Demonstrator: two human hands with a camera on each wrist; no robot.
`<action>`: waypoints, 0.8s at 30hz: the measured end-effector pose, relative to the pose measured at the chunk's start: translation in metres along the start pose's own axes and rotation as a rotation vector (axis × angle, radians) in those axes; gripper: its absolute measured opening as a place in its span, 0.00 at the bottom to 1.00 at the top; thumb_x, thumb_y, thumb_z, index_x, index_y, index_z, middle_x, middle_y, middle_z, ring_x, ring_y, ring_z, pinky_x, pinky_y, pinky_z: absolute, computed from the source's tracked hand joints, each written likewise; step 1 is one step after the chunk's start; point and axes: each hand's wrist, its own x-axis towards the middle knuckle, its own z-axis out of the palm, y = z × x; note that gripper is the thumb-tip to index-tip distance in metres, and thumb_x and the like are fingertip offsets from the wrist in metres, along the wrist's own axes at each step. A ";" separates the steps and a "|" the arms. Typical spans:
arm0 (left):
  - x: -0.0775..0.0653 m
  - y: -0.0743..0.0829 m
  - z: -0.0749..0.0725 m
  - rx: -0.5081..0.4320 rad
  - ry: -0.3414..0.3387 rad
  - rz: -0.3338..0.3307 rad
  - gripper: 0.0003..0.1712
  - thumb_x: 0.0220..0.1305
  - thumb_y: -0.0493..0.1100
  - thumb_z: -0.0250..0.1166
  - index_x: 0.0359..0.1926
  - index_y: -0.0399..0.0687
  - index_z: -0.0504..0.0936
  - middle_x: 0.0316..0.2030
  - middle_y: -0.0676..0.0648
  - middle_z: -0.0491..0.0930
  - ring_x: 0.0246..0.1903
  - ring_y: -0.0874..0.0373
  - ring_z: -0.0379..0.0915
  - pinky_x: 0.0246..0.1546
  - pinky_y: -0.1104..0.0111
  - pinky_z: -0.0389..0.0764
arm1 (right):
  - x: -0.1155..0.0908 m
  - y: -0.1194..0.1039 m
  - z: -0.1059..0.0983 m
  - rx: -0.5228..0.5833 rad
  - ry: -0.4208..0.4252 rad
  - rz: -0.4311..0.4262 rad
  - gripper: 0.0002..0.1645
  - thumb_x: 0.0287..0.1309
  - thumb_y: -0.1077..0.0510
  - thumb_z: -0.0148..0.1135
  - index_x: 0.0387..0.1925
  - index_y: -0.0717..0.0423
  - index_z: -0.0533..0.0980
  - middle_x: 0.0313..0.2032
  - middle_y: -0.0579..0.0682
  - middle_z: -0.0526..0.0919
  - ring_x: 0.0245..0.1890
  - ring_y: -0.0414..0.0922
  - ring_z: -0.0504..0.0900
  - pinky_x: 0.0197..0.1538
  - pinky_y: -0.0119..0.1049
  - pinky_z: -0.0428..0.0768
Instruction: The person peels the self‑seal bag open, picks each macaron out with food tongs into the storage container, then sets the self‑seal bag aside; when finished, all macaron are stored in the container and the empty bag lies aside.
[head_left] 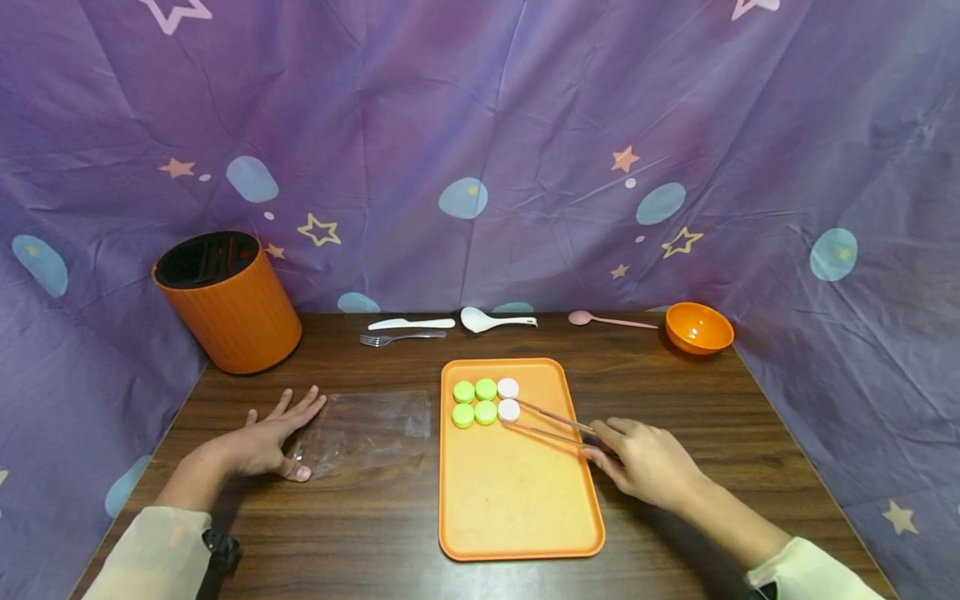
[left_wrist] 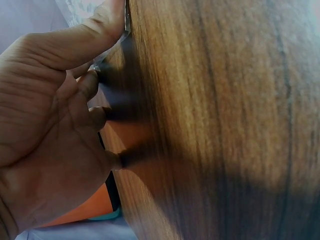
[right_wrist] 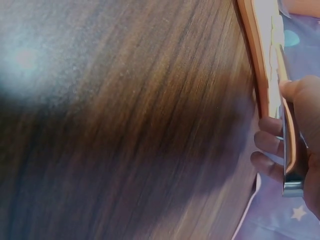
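Note:
My right hand [head_left: 648,462] grips metal tongs [head_left: 555,437], whose bent end shows in the right wrist view beside the palm. Spread apart, the tongs' tips reach the near one of two white round pieces [head_left: 508,410], one tip on its far right side and one on its near side. Several green round pieces [head_left: 486,412] sit in two rows left of the white ones, all on an orange tray [head_left: 517,517]. With fingers and thumb spread, my left hand [head_left: 262,442] rests on the left edge of a clear plastic bag [head_left: 375,429] lying flat.
An orange knife block [head_left: 240,317] stands at the back left. Along the back lie a white knife [head_left: 412,323], a fork [head_left: 401,337], a white ladle [head_left: 495,320] and a pink spoon [head_left: 615,321]. An orange bowl [head_left: 697,329] is at the back right.

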 end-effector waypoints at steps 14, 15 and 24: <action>-0.001 0.001 0.000 -0.001 -0.001 0.010 0.74 0.55 0.55 0.83 0.90 0.39 0.45 0.89 0.32 0.28 0.84 0.21 0.12 0.68 0.14 0.16 | -0.007 0.005 -0.009 -0.010 0.050 0.098 0.29 0.57 0.49 0.84 0.56 0.58 0.88 0.41 0.59 0.92 0.33 0.55 0.93 0.31 0.52 0.91; -0.001 0.001 0.000 -0.001 -0.001 0.010 0.74 0.55 0.55 0.83 0.90 0.40 0.45 0.89 0.32 0.28 0.84 0.21 0.12 0.68 0.14 0.16 | -0.008 0.006 -0.010 -0.008 0.054 0.119 0.29 0.57 0.49 0.85 0.57 0.58 0.88 0.43 0.60 0.93 0.35 0.57 0.94 0.32 0.54 0.91; 0.000 -0.006 0.001 -0.028 0.007 0.044 0.75 0.54 0.58 0.83 0.90 0.43 0.45 0.89 0.33 0.27 0.83 0.21 0.09 0.65 0.15 0.11 | -0.021 0.022 -0.012 0.104 0.069 0.367 0.23 0.62 0.53 0.82 0.54 0.61 0.87 0.31 0.52 0.88 0.25 0.46 0.83 0.26 0.47 0.83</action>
